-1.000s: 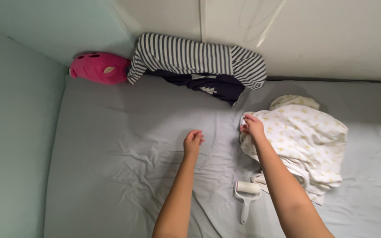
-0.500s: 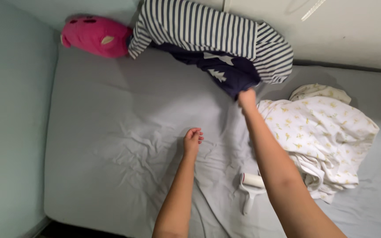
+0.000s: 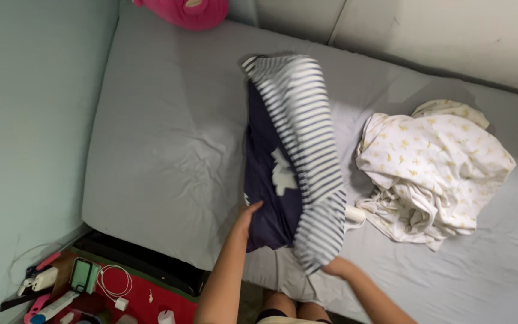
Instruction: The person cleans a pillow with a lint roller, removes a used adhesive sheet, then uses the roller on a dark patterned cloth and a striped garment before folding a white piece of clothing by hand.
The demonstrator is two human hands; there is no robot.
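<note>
Currently, your hands and what lies about them, item by item.

Left hand (image 3: pixel 248 215): pressed against the near-left edge of the striped and navy pillow (image 3: pixel 289 162); fingers mostly hidden behind the fabric, so you cannot tell how firmly they close.

Right hand (image 3: pixel 338 267): at the pillow's lowest striped corner, fingers buried in cloth; it appears clamped on that corner, though the grip itself is hidden.

Pillow: blurred, lying lengthwise over the middle of the grey bed sheet (image 3: pixel 163 150), navy side with white shapes to the left, stripes to the right.

Cream patterned blanket (image 3: pixel 436 168): bunched to the right, just beside the pillow.

White roller (image 3: pixel 355 215): only its end shows; the rest is under the pillow.

Pink plush toy (image 3: pixel 184 9): cut off by the top edge.

Floor clutter (image 3: pixel 79 282): cables and small items, too small to identify.
</note>
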